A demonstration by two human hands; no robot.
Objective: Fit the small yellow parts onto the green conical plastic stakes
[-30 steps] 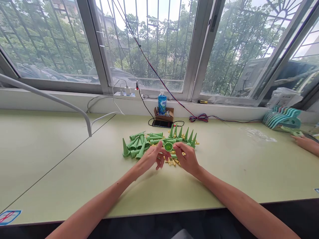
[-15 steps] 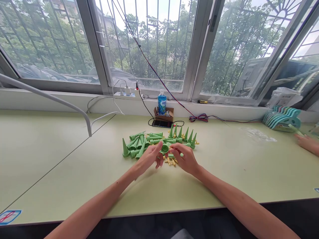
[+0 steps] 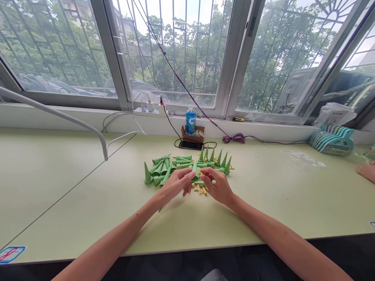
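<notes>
My left hand [image 3: 177,182] is closed on the base of a green plastic cone spike [image 3: 195,169], which stands point up between my hands. At the cone's right side, the thumb and forefinger of my right hand [image 3: 217,185] pinch a small yellow plastic piece [image 3: 200,174], partly hidden by the fingers. More green cone spikes [image 3: 159,168] lie heaped to the left and behind. A row of upright cones [image 3: 224,160] with yellow pieces at their bases stands to the right. Several loose yellow pieces [image 3: 201,190] lie just below my hands.
A phone [image 3: 190,145] with a cable lies behind the heap, before a small cardboard box [image 3: 198,134] and a blue bottle [image 3: 190,121]. Coiled wire [image 3: 234,138] rests by the sill. Teal plastic hangers [image 3: 332,141] and another person's hand [image 3: 366,171] are at right.
The cone in my left hand has turned from its open base facing me to point up. My right hand has moved slightly left against it. The other person's hand has moved right.
</notes>
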